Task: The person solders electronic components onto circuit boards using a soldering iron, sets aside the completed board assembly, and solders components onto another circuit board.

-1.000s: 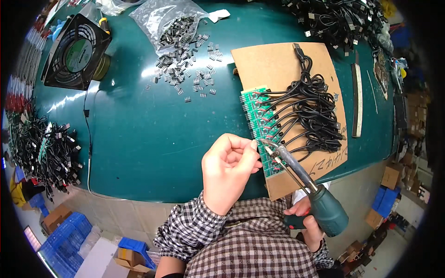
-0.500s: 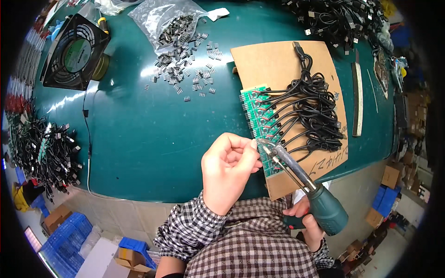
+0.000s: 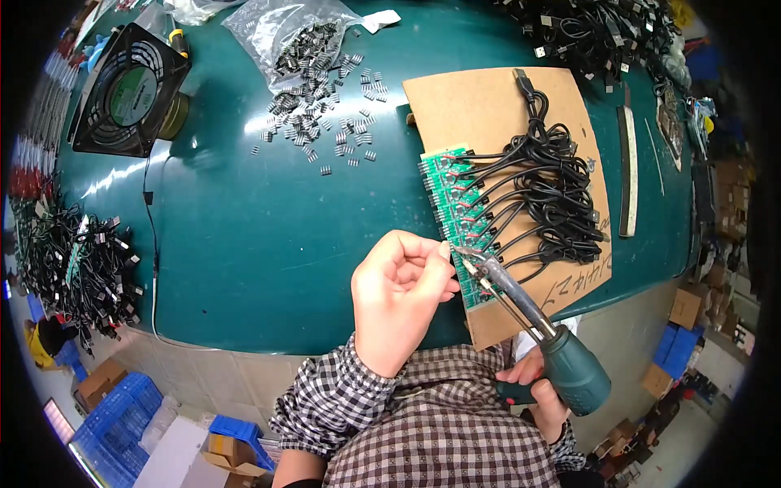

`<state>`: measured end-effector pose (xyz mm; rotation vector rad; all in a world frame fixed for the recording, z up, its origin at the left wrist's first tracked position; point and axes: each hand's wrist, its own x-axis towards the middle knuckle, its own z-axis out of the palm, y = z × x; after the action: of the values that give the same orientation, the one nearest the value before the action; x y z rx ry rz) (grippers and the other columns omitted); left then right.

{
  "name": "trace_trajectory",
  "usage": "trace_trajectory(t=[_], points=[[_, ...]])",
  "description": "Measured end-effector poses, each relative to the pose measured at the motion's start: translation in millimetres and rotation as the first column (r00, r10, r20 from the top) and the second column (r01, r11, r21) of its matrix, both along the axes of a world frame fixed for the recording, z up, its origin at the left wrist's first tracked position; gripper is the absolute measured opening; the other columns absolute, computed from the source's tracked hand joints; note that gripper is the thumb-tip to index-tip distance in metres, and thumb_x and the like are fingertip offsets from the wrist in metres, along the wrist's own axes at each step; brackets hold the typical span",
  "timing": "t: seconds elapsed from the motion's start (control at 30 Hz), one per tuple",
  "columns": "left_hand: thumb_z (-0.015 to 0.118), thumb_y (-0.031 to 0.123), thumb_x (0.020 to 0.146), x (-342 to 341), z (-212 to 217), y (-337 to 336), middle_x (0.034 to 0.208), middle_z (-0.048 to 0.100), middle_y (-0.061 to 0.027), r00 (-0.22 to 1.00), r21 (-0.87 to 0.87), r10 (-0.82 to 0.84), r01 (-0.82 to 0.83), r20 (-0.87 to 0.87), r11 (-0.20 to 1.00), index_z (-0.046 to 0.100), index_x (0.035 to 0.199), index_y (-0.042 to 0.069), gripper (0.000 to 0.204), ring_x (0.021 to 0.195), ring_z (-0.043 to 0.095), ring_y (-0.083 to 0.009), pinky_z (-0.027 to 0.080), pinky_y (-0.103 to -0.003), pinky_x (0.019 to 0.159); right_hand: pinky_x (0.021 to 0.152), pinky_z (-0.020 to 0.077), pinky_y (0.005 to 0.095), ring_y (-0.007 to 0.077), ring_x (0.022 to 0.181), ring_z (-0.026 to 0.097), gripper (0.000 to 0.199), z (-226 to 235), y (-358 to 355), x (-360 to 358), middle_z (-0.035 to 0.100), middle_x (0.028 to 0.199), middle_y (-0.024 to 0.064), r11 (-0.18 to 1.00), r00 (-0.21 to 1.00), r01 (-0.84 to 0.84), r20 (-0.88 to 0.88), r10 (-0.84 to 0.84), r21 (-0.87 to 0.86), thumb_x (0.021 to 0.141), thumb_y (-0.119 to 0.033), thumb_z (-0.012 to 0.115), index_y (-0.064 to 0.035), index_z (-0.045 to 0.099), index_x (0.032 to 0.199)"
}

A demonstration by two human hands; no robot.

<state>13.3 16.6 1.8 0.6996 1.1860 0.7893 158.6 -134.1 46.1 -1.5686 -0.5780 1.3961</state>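
My left hand (image 3: 396, 285) is closed in a pinch at the left edge of a green circuit board panel (image 3: 443, 195); whatever sits between thumb and forefinger is too small to name. My right hand (image 3: 533, 376) grips a soldering gun (image 3: 573, 370) with a dark green body. Its metal tip reaches over the panel, close to my left fingertips. Small black pin headers line the panel's left edge. From its right side run black USB cables (image 3: 553, 195), bundled in coils. Panel and cables lie on a cardboard sheet (image 3: 464, 106).
Loose pin headers (image 3: 305, 122) spill from a clear plastic bag (image 3: 252, 41) at the back. A black fan (image 3: 130, 89) stands at the far left. Cable heaps lie at the left (image 3: 77, 268) and back right (image 3: 594, 37). A narrow bar (image 3: 627, 171) lies right of the cardboard.
Both hands stay almost where they were, the left still pinched beside the panel. The soldering gun's tip has shifted very slightly. The whole view has moved a little.
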Motion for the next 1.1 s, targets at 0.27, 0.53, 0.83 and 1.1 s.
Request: trace_trajectory(t=[0.27, 0.53, 0.83, 1.1], points=[[0.056, 0.008, 0.085, 0.3, 1.2, 0.4, 0.070, 0.059, -0.0090, 1.000, -0.014, 0.006, -0.006, 0.010, 1.000, 0.052, 0.082, -0.004, 0.012, 0.057, 0.060, -0.0134, 0.050, -0.022, 0.052, 0.072, 0.0537, 0.0392, 0.0214, 0.075, 0.057, 0.041, 8.9, 10.7, -6.4, 0.049, 0.076, 0.0111, 0.998, 0.998, 0.058, 0.018, -0.058, 0.010, 0.081, -0.036, 0.059, 0.0027, 0.047, 0.086], [0.056, 0.008, 0.085, 0.2, 0.5, 0.0, 0.070, 0.059, -0.0091, 1.000, 0.005, 0.003, -0.003, 0.006, 1.000, 0.052, 0.082, -0.004, 0.012, 0.058, 0.060, -0.0133, 0.050, -0.022, 0.052, 0.072, 0.0534, 0.0392, 0.0214, 0.077, 0.056, 0.039, 1.8, 7.5, -2.5, 0.048, 0.077, 0.0102, 0.999, 0.999, 0.033, -0.020, -0.032, 0.024, 0.082, -0.034, 0.058, 0.0020, 0.047, 0.087], [0.055, 0.007, 0.085, 0.0, 1.0, 0.2, 0.070, 0.059, -0.0092, 1.000, 0.003, 0.003, -0.003, -0.001, 1.000, 0.052, 0.082, -0.004, 0.012, 0.058, 0.060, -0.0134, 0.051, -0.022, 0.052, 0.073, 0.0535, 0.0422, 0.0204, 0.075, 0.055, 0.037, -1.8, 3.8, -0.9, 0.048, 0.076, 0.0093, 0.996, 0.996, 0.057, -0.079, -0.052, 0.061, 0.082, -0.028, 0.058, 0.0035, 0.044, 0.097], [0.055, 0.007, 0.085, -0.3, 0.0, -0.2, 0.070, 0.059, -0.0093, 1.000, 0.011, 0.001, -0.001, 0.001, 1.000, 0.052, 0.082, -0.004, 0.012, 0.058, 0.060, -0.0134, 0.051, -0.022, 0.052, 0.072, 0.0533, 0.0436, 0.0210, 0.072, 0.056, 0.046, -0.2, -2.0, -1.8, 0.049, 0.074, 0.0082, 0.997, 0.994, 0.077, -0.080, -0.075, 0.021, 0.081, -0.028, 0.060, 0.0050, 0.042, 0.107]])
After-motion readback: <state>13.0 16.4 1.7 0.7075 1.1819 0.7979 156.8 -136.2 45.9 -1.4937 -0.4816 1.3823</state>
